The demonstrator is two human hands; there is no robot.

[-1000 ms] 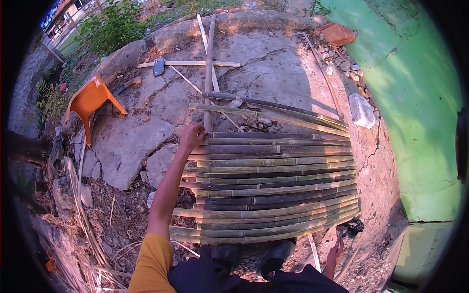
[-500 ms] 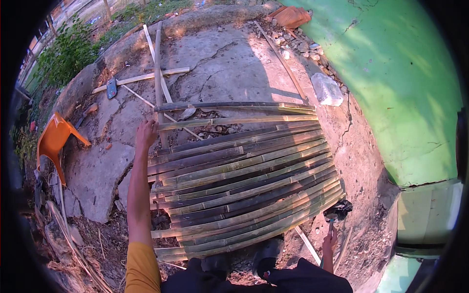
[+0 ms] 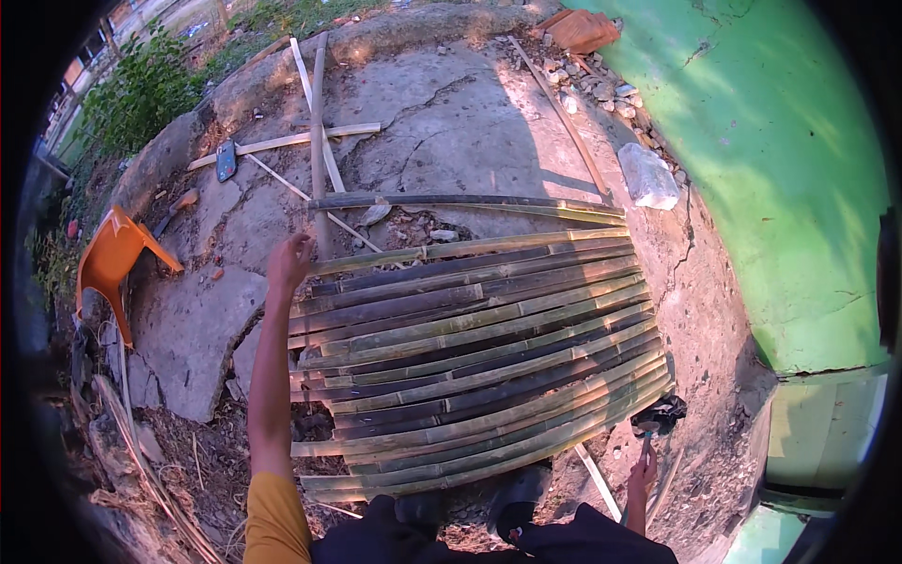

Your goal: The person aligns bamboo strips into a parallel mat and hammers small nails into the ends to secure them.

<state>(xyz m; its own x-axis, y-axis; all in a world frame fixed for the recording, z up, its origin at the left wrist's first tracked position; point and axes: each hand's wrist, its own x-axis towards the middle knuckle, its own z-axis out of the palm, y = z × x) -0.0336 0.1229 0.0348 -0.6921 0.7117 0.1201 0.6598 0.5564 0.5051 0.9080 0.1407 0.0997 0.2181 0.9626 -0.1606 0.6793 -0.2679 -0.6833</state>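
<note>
Split bamboo slats (image 3: 489, 362) lie side by side in a panel before my feet, their dark and pale-green faces mixed. At the left end of the far pale slat (image 3: 470, 246) is my left hand (image 3: 287, 263), its fingers curled; whether they touch the slat is hidden. Beyond a gap lies a darker slat (image 3: 470, 201), with a pale one against it near its right end. At the panel's near right corner, my right hand (image 3: 641, 475) is closed round a tool with a slim bluish handle (image 3: 646, 446). The tool's head is unclear beside a crumpled black plastic bag (image 3: 663, 414).
Wooden strips (image 3: 324, 141) cross at the far left near a phone (image 3: 226, 161). An orange chair (image 3: 113, 258) stands at left. On the right are a clear plastic bag (image 3: 648, 176), rubble (image 3: 601, 89) and a green wall (image 3: 770, 169). Cracked concrete (image 3: 197, 348) lies at left.
The far pale slat has shifted nearer to the panel, widening the gap to the dark slat beyond. My left hand stays by its left end. My right hand still grips the tool. The view has shifted slightly.
</note>
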